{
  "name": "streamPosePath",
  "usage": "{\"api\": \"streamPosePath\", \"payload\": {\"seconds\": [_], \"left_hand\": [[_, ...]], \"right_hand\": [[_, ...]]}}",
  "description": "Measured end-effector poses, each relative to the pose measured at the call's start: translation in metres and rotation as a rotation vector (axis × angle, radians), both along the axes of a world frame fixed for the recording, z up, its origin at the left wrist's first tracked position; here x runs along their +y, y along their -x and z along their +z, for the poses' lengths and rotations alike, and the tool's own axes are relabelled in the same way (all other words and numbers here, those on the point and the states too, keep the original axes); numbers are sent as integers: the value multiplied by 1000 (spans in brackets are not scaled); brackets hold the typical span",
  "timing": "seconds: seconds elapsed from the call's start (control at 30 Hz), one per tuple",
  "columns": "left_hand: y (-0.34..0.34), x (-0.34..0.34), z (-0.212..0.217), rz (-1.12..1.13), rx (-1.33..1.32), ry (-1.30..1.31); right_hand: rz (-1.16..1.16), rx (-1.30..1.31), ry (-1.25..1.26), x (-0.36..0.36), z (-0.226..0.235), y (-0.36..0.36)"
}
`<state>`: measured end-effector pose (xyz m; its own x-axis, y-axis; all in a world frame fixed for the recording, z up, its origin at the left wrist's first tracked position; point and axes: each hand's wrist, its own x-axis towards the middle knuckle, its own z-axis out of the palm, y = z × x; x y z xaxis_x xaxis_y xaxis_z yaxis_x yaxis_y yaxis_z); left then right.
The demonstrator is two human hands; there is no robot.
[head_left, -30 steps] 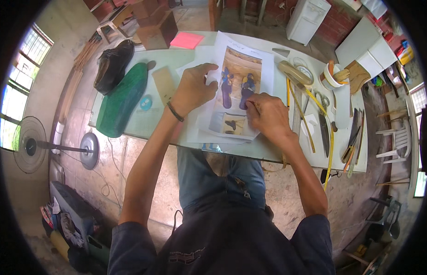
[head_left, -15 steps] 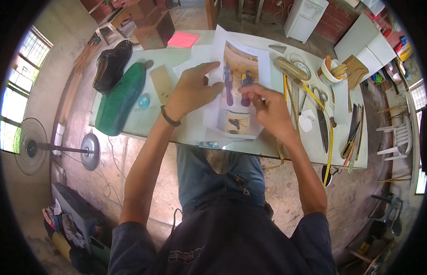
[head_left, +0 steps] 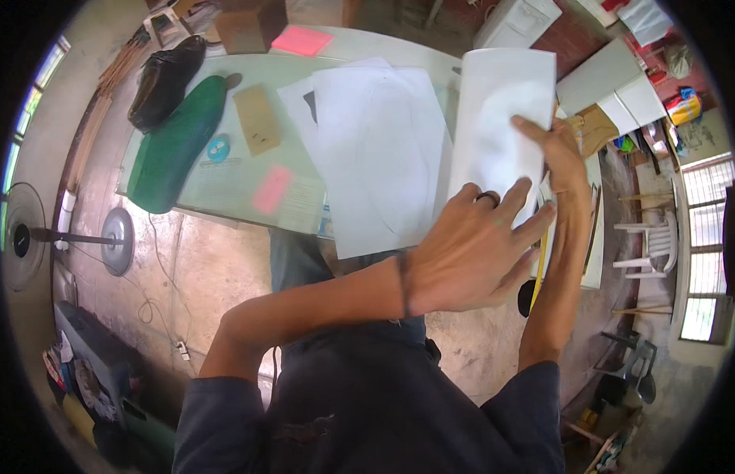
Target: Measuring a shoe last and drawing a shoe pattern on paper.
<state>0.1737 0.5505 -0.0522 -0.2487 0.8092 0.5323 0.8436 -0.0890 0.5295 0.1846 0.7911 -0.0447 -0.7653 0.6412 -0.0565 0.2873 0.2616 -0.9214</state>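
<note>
A sheet of paper [head_left: 494, 110], its blank white back showing, stands curved over the right part of the table. My right hand [head_left: 563, 154] grips it by the right edge, with one finger lying across its face. My left hand [head_left: 470, 257] reaches across to the sheet's lower end, fingers spread; whether they touch it I cannot tell. Left of it lie overlapping white sheets [head_left: 360, 150], the top one bearing a faint long curved pencil outline. A green shoe last [head_left: 182, 142] and a dark shoe [head_left: 166, 83] lie at the table's left end.
On the glass-topped table [head_left: 292, 213] are a tan card [head_left: 257, 118], a small blue disc [head_left: 218, 149] and pink notes [head_left: 302, 40]. A yellow measuring tape [head_left: 539, 268] hangs at the right edge. A standing fan [head_left: 115, 237] is at left, a white chair [head_left: 652, 241] at right.
The printed picture sheet is gone from the middle, where a sheet with an outline now shows. Both hands have moved right, and a sheet is now lifted in my right hand.
</note>
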Motion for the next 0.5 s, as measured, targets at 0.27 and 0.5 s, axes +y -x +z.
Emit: {"api": "streamPosePath", "payload": {"seconds": [0.27,0.5], "left_hand": [[22,-28,-65,298,-11,-12],[2,16,-87,402,85,115]], "right_hand": [[-22,87,-24,56,20,-47],[-55,119,79,65,20,-52]]}}
